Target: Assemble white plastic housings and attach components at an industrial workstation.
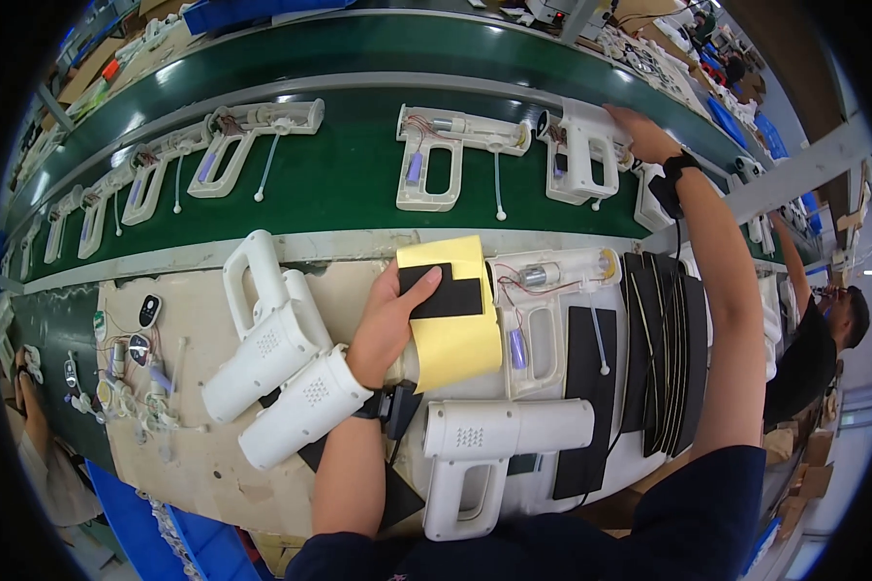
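My left hand grips a yellow backing sheet, thumb pressed on the black foam piece that lies on the sheet. My right hand reaches far out to the right over the green conveyor, its fingers closed on the edge of a white gun-shaped shell. That shell lies over an open housing half, whose inside is mostly hidden. Just right of the yellow sheet, an open housing half shows a silver motor, red wires and a purple cylinder. Closed white gun-shaped housings lie left of my left hand.
Several open housing halves with dangling tubes line the green conveyor. Black foam strips are stacked at right. Another white housing lies close to me. Small parts sit at left above a blue bin. Other people work at both sides.
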`<state>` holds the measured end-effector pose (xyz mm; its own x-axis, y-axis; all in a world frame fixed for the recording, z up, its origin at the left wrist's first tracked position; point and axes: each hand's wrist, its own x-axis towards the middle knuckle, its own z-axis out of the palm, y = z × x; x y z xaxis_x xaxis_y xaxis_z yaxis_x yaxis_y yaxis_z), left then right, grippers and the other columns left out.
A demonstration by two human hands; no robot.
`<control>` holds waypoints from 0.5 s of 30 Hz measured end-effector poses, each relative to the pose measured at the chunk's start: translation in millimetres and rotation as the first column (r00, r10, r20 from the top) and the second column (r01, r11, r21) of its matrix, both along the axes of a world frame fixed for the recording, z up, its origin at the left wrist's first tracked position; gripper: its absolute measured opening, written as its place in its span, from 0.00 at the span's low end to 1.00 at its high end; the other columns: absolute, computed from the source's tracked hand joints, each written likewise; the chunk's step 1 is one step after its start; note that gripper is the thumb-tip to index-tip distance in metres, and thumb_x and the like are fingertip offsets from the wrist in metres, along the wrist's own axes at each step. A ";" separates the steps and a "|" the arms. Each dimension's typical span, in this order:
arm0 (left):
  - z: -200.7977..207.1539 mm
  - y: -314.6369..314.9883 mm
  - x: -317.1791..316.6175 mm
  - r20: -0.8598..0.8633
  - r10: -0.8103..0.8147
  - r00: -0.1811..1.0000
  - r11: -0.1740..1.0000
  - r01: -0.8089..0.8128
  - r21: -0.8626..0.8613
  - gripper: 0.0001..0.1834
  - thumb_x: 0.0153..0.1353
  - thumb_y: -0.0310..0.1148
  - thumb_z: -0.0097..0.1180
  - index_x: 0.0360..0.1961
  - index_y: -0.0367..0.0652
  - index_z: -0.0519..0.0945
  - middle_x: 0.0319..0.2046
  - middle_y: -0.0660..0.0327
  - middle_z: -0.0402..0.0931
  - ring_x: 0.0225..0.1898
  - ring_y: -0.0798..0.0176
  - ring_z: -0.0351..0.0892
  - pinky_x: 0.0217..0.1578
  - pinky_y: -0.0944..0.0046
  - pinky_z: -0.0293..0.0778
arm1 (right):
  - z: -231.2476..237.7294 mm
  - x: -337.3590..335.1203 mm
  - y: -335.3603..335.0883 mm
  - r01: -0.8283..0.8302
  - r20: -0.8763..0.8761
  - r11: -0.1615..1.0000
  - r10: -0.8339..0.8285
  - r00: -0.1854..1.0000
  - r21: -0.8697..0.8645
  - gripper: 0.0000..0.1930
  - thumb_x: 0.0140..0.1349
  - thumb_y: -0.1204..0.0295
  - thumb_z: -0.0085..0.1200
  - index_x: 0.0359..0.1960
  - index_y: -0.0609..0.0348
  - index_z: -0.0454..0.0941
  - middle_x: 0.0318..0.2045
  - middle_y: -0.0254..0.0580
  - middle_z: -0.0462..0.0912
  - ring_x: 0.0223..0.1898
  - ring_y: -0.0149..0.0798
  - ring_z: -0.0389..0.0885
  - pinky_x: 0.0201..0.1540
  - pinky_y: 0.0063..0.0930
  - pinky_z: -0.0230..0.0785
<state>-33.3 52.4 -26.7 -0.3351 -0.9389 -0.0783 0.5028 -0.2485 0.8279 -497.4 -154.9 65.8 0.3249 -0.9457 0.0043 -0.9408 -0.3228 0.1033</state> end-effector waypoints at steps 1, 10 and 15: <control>0.2 -1.0 1.1 0.000 0.003 1.000 1.000 -0.003 0.006 0.19 0.66 0.29 0.57 0.55 0.36 0.70 0.47 0.59 0.78 0.46 0.66 0.78 0.48 0.65 0.76 | -4.3 -1.7 -6.4 -0.003 0.000 1.000 0.003 1.000 0.006 0.42 0.44 0.90 0.49 0.67 0.56 0.61 0.61 0.55 0.70 0.64 0.53 0.66 0.68 0.37 0.59; 3.7 -4.5 -3.1 0.019 -0.024 1.000 0.990 0.021 0.143 0.19 0.67 0.29 0.56 0.56 0.35 0.70 0.48 0.58 0.77 0.47 0.67 0.79 0.48 0.66 0.76 | -32.4 -18.6 -30.4 0.073 -0.104 0.987 -0.058 0.993 0.146 0.45 0.43 0.89 0.53 0.69 0.57 0.57 0.65 0.55 0.67 0.66 0.53 0.63 0.70 0.37 0.56; -4.2 -5.0 -2.9 -0.060 -0.036 0.998 0.973 0.049 0.224 0.19 0.67 0.29 0.56 0.56 0.35 0.69 0.49 0.59 0.77 0.47 0.67 0.79 0.49 0.66 0.76 | -42.6 -5.9 -15.8 0.168 -0.026 0.974 -0.166 0.986 0.153 0.42 0.47 0.87 0.47 0.70 0.56 0.57 0.65 0.59 0.66 0.66 0.54 0.64 0.68 0.36 0.57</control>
